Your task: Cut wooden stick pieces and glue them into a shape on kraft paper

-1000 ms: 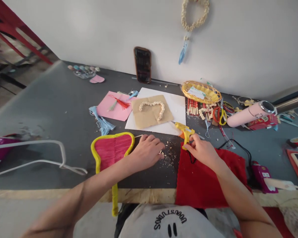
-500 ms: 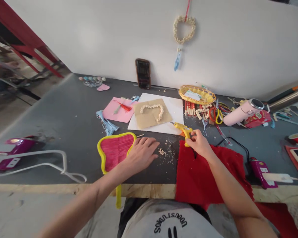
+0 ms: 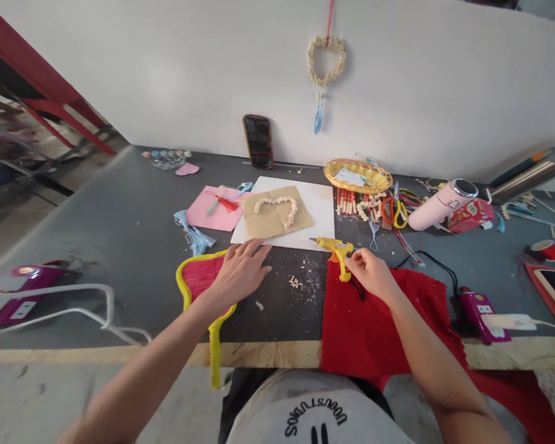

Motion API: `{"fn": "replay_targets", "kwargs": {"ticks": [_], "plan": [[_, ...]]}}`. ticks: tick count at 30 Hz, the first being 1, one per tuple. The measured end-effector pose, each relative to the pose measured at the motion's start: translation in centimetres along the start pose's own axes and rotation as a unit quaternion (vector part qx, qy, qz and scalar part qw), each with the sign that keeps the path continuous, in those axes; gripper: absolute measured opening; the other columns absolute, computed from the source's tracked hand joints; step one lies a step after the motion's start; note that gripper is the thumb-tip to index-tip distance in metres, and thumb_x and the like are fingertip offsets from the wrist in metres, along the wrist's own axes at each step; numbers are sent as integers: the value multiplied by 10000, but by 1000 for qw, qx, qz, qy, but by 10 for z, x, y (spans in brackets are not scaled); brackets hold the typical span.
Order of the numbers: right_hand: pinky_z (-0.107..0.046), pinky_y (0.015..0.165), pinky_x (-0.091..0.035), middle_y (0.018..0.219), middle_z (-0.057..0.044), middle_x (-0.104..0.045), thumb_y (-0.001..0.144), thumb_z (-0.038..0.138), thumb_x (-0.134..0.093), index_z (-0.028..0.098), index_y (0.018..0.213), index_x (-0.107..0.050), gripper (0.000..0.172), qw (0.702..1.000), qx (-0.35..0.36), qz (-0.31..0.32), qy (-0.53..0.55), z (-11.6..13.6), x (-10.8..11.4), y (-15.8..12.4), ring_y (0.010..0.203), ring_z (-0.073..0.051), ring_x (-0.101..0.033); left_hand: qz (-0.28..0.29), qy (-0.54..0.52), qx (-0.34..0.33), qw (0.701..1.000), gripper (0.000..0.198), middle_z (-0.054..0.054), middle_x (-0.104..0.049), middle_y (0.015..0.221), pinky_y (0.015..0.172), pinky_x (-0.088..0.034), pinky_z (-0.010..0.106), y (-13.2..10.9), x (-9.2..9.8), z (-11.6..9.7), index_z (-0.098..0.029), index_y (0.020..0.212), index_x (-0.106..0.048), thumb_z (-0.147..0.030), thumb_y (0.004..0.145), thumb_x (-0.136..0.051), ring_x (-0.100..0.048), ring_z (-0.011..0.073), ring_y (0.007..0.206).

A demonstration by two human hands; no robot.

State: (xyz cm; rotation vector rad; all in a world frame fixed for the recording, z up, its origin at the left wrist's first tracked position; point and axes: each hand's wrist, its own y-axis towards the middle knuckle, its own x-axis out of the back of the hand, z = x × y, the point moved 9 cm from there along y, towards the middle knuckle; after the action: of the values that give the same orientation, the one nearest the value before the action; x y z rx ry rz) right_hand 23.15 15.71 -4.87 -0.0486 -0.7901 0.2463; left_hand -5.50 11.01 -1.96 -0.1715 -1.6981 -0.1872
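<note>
My left hand (image 3: 240, 271) is open with its palm down and fingers stretched out. It hovers over or rests on a pink fan with a yellow padded rim (image 3: 181, 277), covering its right part; I cannot tell whether it touches. Its fingertips reach the lower edge of a white sheet (image 3: 322, 209). My right hand (image 3: 372, 271) pinches the back of the handle of a yellow hot glue gun (image 3: 337, 246), whose nozzle points left near the sheet. On a brown paper square (image 3: 277, 225) lies a curved strip of small cream pieces (image 3: 277, 200).
Red cloth (image 3: 365, 327) hangs over the table's front edge. Small cream bits (image 3: 296, 282) lie scattered mid-table. Behind are a phone (image 3: 259, 142), a wicker basket (image 3: 379, 179), scissors (image 3: 400, 213) and a pink flask (image 3: 441, 203). Purple power sockets (image 3: 483, 311) with cables sit at both sides.
My left hand has shifted left and slightly away from me, toward the white sheet. The glue gun has come slightly nearer to me, with my right hand at its handle. The view has turned slightly.
</note>
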Motion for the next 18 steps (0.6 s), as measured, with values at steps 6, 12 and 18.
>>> {"fn": "replay_targets", "kwargs": {"ticks": [6, 12, 18], "plan": [[-319, 686, -446, 869, -98, -735, 835, 545, -584, 193, 1025, -569, 400, 979, -45, 51, -192, 14, -16, 1, 861, -287, -704, -11, 20, -6, 1000, 336, 111, -562, 1405, 1073, -325, 522, 3, 3, -3, -222, 1255, -593, -284, 940, -495, -474, 308, 1311], [-303, 688, -456, 833, -60, -739, 783, 379, -612, 214, 895, -634, 201, 987, -63, 33, -145, 6, -8, 9, 820, -252, -706, -13, 16, -23, 1000, 343, 67, -551, 1438, 1064, -302, 538, 3, -2, -12, -266, 1278, -588, -334, 959, -484, -444, 306, 1321], [-271, 612, -504, 868, -39, -715, 771, 411, -594, 208, 983, -576, 295, 985, -55, -88, 141, -19, 21, 11, 719, -173, -662, 10, 2, -21, 1000, 389, 67, -552, 1440, 1087, -254, 597, 4, -6, -16, -266, 1311, -589, -390, 971, -447, -390, 334, 1363]]}}
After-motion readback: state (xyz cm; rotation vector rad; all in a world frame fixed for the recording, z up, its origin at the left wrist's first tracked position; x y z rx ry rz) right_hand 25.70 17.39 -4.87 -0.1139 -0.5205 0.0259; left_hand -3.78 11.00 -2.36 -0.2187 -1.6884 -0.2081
